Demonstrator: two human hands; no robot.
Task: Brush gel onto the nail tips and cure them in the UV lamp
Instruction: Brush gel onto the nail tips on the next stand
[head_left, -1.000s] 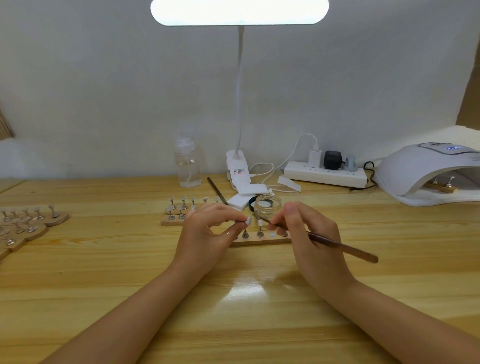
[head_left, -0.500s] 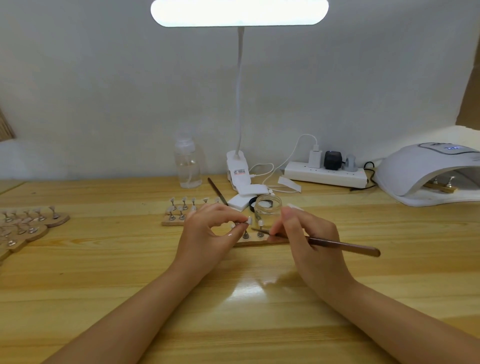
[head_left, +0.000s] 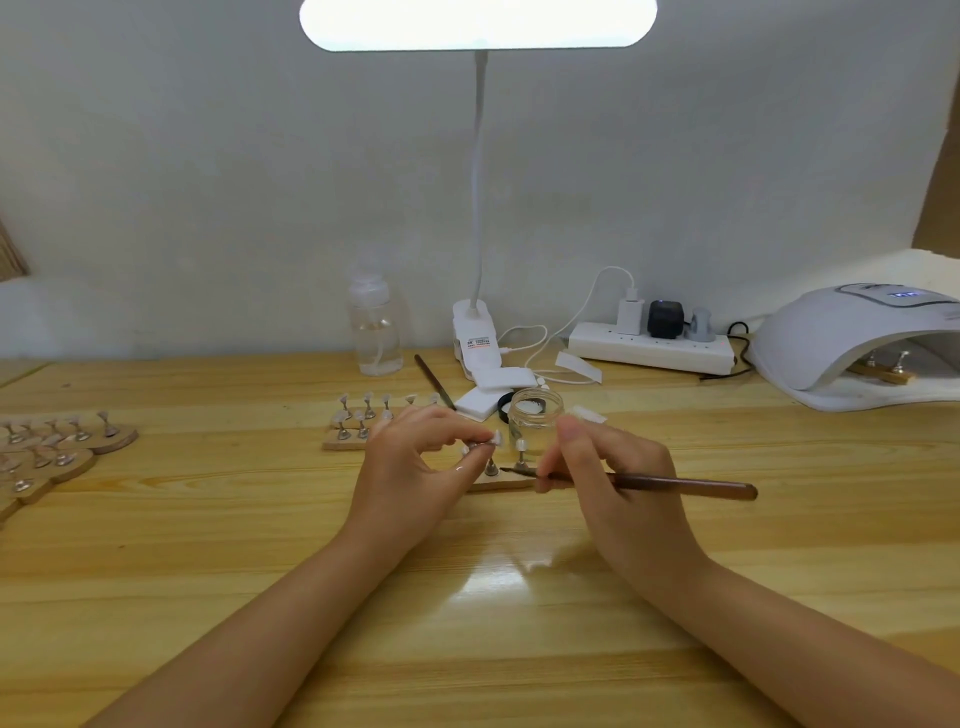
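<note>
- Slender brown gel brush (head_left: 649, 483) lies nearly level, bristles pointing left, pinched in right hand (head_left: 618, 483).
- Left hand (head_left: 415, 462) pinches small white nail tip (head_left: 496, 439) above light wooden holder strip (head_left: 498, 484).

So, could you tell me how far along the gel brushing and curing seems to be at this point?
Done: one wooden strip of nail stands sits inside the white domed UV lamp. In hand: the left hand pinches a small metal stand with a pale nail tip, while the right hand holds the brown brush beside the open clear glass jar. Left: the wooden strips of stands at the table's left remain outside the lamp.
</note>
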